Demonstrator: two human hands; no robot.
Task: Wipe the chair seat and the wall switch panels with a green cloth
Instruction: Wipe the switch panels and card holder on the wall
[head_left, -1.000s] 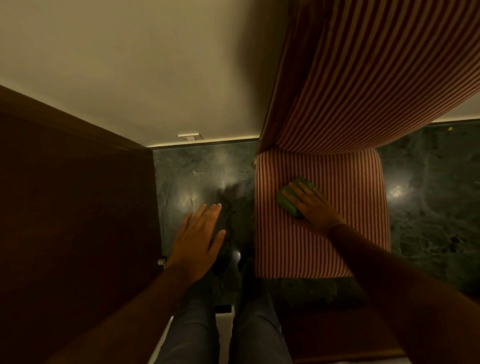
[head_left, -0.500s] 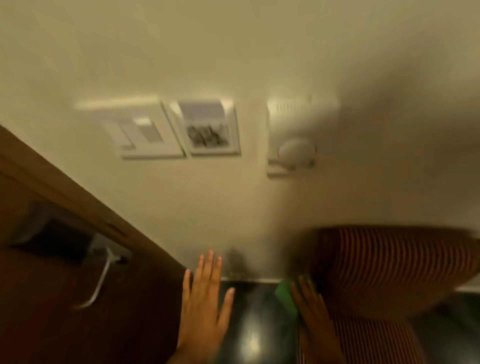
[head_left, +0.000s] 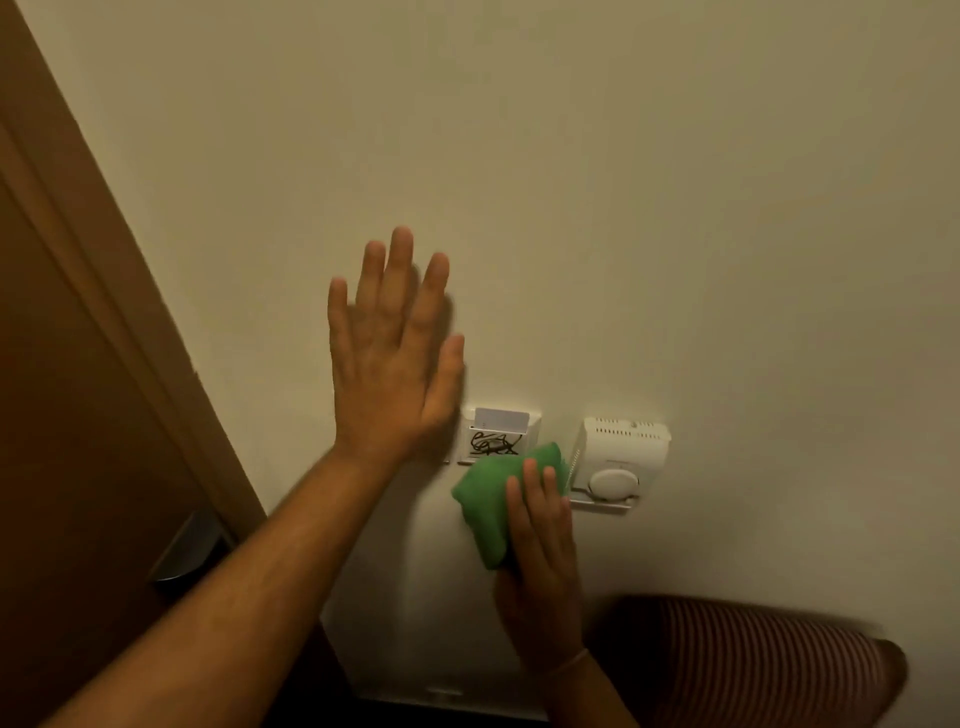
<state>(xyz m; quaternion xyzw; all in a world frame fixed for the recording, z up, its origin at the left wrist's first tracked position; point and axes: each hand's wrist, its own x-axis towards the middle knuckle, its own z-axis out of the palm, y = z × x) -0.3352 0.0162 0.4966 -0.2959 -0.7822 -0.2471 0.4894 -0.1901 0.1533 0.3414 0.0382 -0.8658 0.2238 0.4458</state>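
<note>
My right hand (head_left: 543, 561) holds the green cloth (head_left: 488, 506) flat against the cream wall, just below the key-card panel (head_left: 500, 434) that carries a white card and a black scribble. The cloth's upper edge overlaps that panel's lower right corner. To the right sits a white thermostat panel (head_left: 615, 457) with a round dial. My left hand (head_left: 392, 353) is spread open against the wall, covering the leftmost switch panel. The striped chair back (head_left: 753, 660) shows at the lower right; its seat is out of view.
A brown wooden door (head_left: 78, 415) with a metal handle (head_left: 189, 545) fills the left side. The cream wall (head_left: 623, 182) spreads above and to the right of the panels.
My view swung up from the chair seat to the wall. My right hand lifted the cloth off the seat to the wall below the card panel. My left hand rose and now covers the left switch.
</note>
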